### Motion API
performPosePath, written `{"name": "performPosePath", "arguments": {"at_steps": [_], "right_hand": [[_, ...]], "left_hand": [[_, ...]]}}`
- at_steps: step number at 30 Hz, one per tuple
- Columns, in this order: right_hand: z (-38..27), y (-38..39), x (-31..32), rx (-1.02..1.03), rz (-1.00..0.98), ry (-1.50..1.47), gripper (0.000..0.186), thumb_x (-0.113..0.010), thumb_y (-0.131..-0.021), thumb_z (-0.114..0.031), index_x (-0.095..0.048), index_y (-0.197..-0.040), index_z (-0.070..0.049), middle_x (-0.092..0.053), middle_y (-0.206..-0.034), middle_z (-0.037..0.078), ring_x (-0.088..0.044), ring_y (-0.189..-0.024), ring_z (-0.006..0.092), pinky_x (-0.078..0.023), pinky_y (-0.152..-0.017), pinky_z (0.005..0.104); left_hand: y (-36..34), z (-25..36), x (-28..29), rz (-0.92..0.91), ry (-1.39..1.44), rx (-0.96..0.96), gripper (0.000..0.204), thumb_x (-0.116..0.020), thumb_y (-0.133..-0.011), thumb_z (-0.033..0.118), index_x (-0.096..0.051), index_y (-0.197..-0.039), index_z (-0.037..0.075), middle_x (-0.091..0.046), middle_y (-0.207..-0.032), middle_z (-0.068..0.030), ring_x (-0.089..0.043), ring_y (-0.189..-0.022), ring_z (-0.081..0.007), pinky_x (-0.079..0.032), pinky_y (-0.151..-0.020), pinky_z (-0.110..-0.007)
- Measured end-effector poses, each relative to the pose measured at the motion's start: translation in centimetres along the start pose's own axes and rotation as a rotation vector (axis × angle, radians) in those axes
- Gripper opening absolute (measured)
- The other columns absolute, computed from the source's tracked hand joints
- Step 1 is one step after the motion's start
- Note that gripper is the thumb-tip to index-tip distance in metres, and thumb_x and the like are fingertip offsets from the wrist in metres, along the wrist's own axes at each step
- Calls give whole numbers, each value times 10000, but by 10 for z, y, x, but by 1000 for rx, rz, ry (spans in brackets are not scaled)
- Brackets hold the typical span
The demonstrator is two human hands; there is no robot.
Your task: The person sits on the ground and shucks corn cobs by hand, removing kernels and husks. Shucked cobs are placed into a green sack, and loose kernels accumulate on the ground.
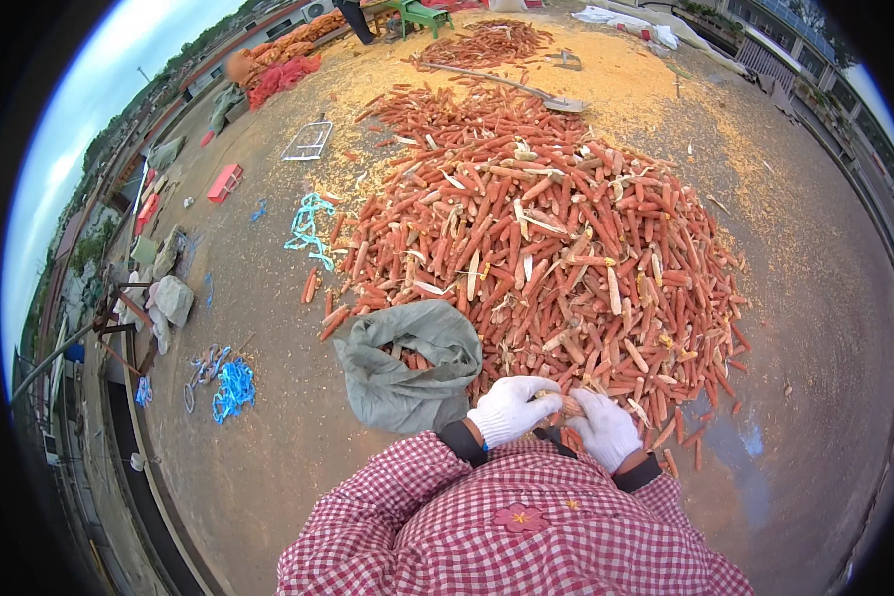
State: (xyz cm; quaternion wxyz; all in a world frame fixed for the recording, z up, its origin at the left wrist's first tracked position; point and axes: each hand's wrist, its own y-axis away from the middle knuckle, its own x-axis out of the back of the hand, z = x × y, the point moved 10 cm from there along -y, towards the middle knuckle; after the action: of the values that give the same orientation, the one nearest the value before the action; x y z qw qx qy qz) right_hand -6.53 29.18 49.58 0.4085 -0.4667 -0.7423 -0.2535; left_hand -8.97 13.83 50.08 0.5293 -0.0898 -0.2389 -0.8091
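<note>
Close in front of my body, at the near edge of a big heap of bare reddish corn cobs (526,238), my two white-gloved hands come together. A corn cob (570,406) lies between them. My left hand (508,409) is closed at its left end, with the thumb pointing right. My right hand (606,429) is closed at the other end, and its fingertips are partly hidden. Just left of my left hand stands a grey-green woven sack (392,402), its mouth spread wide, with several cobs inside.
A long-handled shovel (564,103) rests on the far heap, with loose yellow corn kernels (626,79) spread behind. Turquoise strapping (311,228), a white metal frame (308,141), a red crate (225,183), blue cord (234,389) and stones (173,300) lie leftward. At the back, a person (356,20) stands by a green stool (422,15).
</note>
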Motion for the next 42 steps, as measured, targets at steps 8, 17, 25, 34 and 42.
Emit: {"name": "performPosePath", "arguments": {"at_steps": [8,17,25,34,42], "right_hand": [[-2,-7,-67,-111,-247,81,310,-605,-958,-264,-575,-1219,-100,-622,-1065,154,-647,-975,361,-536,-837,445],[-46,-31,-75,-144,-249,50,334,-620,-939,-266,-605,-1211,-74,-637,-1103,160,-648,-1008,358,-533,-865,440],[23,-23,-117,-180,-387,264,401,-684,-855,-343,-653,-1195,-132,-621,-1195,171,-609,-1096,379,-490,-953,487],[150,-12,-182,-582,-679,300,796,-791,-748,-161,-465,-1474,-164,-380,-1492,317,-452,-1356,451,-443,-1094,438],[128,-60,-279,-351,-1146,931,382,-579,-980,-313,-679,-1299,-128,-669,-1297,141,-652,-1164,281,-539,-949,398]], "left_hand": [[102,-178,100,471,811,325,382,-690,-960,261,-664,-1199,-35,-679,-845,-33,-611,-676,-93,-517,-615,-252],[151,-320,313,731,-346,675,766,-669,-870,513,-520,-1406,-14,-663,-1209,-275,-660,-1078,-384,-503,-956,-440],[350,-376,304,951,-174,870,441,-642,-911,316,-679,-1194,-21,-727,-1141,-190,-698,-1073,-281,-525,-940,-367],[720,-544,-120,328,225,1637,379,-615,-940,294,-711,-1162,3,-739,-1075,-155,-707,-944,-281,-555,-829,-405],[604,-583,-1,413,508,1333,489,-608,-880,413,-711,-1185,45,-719,-1148,-209,-671,-1120,-363,-501,-1000,-403]]}}
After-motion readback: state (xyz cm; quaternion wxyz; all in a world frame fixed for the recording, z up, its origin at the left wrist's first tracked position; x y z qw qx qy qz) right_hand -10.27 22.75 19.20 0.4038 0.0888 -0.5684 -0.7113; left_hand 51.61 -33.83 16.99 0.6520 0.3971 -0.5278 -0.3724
